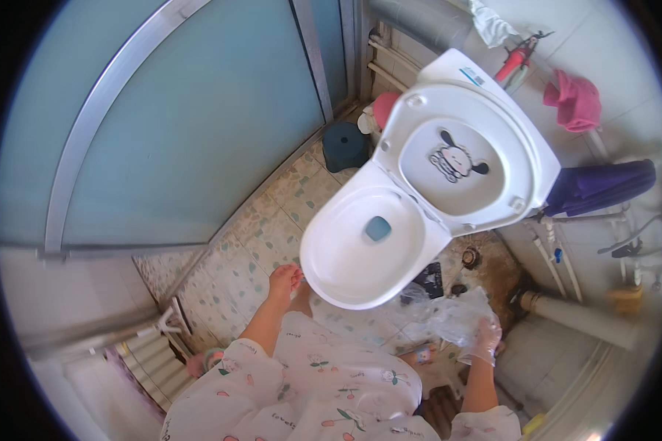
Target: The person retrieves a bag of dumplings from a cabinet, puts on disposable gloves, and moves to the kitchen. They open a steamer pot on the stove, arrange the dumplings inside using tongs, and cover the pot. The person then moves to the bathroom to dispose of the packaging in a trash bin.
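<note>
A white toilet stands before me, its seat and lid raised against the cistern. The toilet bowl holds bluish water at its drain. A cartoon sticker shows on the lid inside the seat ring. Beside the bowl's front left rim is my left hand, bare, its fingers curled; whether anything is in them I cannot tell. My right hand, covered by a clear plastic glove, is low on the right. It grips a crumpled clear plastic bag that spreads toward the bowl.
A dark blue-green stool sits by the frosted glass partition. Behind the bowl's right side, a black item and a round floor fitting are on the floor. Purple cloth and pink cloth hang along the wall pipes.
</note>
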The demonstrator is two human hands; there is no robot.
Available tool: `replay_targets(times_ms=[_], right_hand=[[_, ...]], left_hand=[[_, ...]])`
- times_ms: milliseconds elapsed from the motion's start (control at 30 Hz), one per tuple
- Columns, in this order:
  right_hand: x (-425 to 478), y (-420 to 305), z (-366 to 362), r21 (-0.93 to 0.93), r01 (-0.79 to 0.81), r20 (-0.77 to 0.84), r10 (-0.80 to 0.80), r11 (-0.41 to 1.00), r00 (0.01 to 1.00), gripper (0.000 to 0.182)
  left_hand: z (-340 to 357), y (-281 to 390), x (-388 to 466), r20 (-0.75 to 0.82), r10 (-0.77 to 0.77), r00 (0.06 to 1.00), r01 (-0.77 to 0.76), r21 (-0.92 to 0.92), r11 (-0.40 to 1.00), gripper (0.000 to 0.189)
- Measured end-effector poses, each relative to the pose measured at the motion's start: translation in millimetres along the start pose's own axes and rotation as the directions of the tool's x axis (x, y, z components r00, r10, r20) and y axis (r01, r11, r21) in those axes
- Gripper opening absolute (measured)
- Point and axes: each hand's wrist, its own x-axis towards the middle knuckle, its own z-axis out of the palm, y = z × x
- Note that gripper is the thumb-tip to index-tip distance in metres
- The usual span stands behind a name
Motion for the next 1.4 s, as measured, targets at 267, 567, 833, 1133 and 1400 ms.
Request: replay_targets(times_ms=[267,567,833,1133,1400], right_hand=[[-89,-44,58,0.24,-0.283,-0.404,0.36,0.929,0.841,0.023],[-137,-15,104,0.432,-0.42,-0.387,0.585,0.798,0.713,0.027],[-190,-9,142,0.58,-0.388,-0.513,0.691,0.716,0.509,0.038],[-190,-77,215,0.61,-0.521,-0.466,0.802,0.598,0.375,0.039],[-205,-67,229,0.421,-0.527,-0.518,0.673,0.738,0.527,0.042]], left_hand=[[-28,145,131,0.179,0.017,0.984,-0.083,0.368,0.926,0.015],[73,214,195,0.321,-0.164,0.933,0.002,0.451,0.892,0.025],[272,145,392,0.208,-0.275,0.939,0.159,0.447,0.88,0.022],[401,126,513,0.183,-0.218,0.959,0.152,0.319,0.936,0.029],[399,115,532,0.251,-0.102,0.963,0.121,-0.063,0.991,0.023]])
